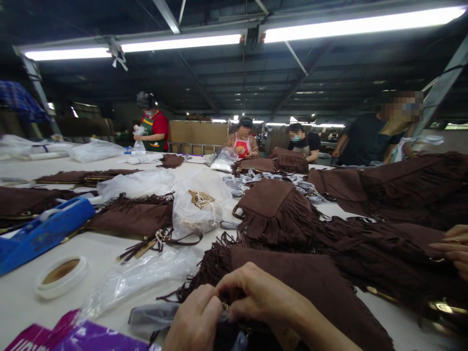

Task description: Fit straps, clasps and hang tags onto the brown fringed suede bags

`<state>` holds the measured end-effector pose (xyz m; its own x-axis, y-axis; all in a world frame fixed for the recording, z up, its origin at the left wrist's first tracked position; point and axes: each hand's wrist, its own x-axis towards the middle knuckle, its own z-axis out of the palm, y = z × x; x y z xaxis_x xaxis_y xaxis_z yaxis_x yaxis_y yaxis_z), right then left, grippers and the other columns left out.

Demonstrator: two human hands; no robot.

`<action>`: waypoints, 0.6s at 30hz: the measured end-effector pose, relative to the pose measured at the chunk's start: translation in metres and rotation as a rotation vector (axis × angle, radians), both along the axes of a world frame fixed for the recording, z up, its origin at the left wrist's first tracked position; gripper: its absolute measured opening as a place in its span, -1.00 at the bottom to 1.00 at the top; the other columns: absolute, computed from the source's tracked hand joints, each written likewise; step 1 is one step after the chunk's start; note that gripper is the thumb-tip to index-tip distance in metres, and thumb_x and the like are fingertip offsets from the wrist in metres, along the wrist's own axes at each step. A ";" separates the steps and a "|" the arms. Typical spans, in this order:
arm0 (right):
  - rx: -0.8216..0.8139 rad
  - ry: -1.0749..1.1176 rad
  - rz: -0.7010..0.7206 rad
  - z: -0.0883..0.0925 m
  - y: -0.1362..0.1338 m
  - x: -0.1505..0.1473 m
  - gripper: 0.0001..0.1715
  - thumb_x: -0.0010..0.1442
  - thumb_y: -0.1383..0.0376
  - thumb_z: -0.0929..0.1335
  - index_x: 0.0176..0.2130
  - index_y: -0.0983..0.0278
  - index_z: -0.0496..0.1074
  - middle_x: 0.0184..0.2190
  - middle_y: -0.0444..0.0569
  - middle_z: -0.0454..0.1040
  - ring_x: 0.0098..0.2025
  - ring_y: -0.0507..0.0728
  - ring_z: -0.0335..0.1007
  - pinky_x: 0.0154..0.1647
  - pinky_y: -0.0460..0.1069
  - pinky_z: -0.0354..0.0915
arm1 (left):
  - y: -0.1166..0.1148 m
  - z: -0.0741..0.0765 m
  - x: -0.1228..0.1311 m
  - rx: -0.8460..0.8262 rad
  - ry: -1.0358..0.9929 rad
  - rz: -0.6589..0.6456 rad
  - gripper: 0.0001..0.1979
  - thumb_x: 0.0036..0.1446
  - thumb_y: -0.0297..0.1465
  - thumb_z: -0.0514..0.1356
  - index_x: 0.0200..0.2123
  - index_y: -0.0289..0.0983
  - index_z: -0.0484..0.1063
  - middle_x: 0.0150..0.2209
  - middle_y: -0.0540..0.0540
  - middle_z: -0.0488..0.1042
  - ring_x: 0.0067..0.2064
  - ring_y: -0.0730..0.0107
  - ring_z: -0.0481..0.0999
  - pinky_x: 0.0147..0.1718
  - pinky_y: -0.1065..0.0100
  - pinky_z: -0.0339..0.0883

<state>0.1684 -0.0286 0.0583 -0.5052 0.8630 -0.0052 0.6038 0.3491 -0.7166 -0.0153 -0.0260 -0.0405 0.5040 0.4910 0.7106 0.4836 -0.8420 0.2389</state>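
A dark brown suede bag with fringe (285, 268) lies right in front of me at the table's near side. My left hand (195, 319) is closed at the bag's fringed edge, its thumb and finger pinched together. My right hand (252, 292) is bent over the same spot, with fingertips closed and almost touching the left ones. A bit of gold-coloured metal fitting (224, 307) shows between them; the fingers hide most of it. Beside my left hand lies a length wrapped in grey plastic (151, 316), which runs under the hand.
A blue tape dispenser (47, 229), a tape roll (62, 277) and purple packaging (91, 336) lie left. Brown fringed bags (270, 204) and a plastic bag of tags (199, 209) lie ahead. Another person's hand (455, 248) works at right. Several people stand beyond.
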 end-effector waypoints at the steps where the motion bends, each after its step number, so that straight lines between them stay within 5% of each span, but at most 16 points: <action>1: 0.010 -0.002 -0.020 -0.004 -0.001 0.000 -0.69 -0.07 0.45 0.51 -0.26 0.17 0.62 -0.59 -0.29 0.40 -0.52 -0.01 0.30 -0.53 -0.18 0.09 | -0.001 0.000 0.000 -0.011 0.011 0.002 -0.71 0.30 -0.53 -0.15 -0.39 -0.21 0.27 -0.40 -0.09 0.37 -0.36 0.32 0.38 -0.41 0.35 0.26; 5: 0.208 -0.088 -0.051 -0.032 -0.012 -0.001 -0.84 -0.01 0.45 0.45 -0.40 0.20 0.53 -0.52 -0.25 0.45 -0.46 0.00 0.34 -0.48 -0.14 0.07 | -0.005 0.003 -0.002 -0.033 0.059 -0.005 -0.69 0.32 -0.53 -0.15 -0.38 -0.21 0.31 -0.39 -0.09 0.40 -0.34 0.31 0.40 -0.38 0.35 0.27; 10: 0.736 -0.185 0.009 -0.072 -0.024 -0.002 -0.74 0.22 0.36 0.28 -0.51 0.24 0.32 -0.54 -0.18 0.38 -0.56 0.00 0.23 -0.60 -0.05 -0.09 | -0.008 0.006 -0.006 -0.099 0.154 -0.101 -0.74 0.28 -0.51 -0.04 -0.43 -0.21 0.31 -0.42 -0.05 0.42 -0.39 0.36 0.39 -0.42 0.40 0.22; 14: 1.059 -0.177 -0.034 -0.085 -0.030 -0.004 -0.37 0.45 0.31 -0.01 -0.57 0.23 0.26 -0.65 -0.15 0.27 -0.64 0.02 0.12 -0.64 0.00 -0.16 | -0.011 0.034 -0.016 -0.629 0.054 -0.211 -0.98 0.17 -0.39 0.13 -0.34 -0.19 0.32 -0.37 -0.01 0.48 -0.37 0.39 0.43 -0.42 0.45 0.25; 18: 1.113 -0.193 -0.047 -0.084 -0.032 -0.003 -0.36 0.45 0.34 0.00 -0.60 0.23 0.23 -0.68 -0.15 0.23 -0.67 0.02 0.08 -0.66 0.01 -0.19 | -0.004 0.063 -0.023 -1.182 -0.074 -0.148 -0.81 0.12 -0.47 -0.02 -0.23 -0.21 0.33 -0.36 0.00 0.51 -0.32 0.37 0.52 -0.35 0.42 0.34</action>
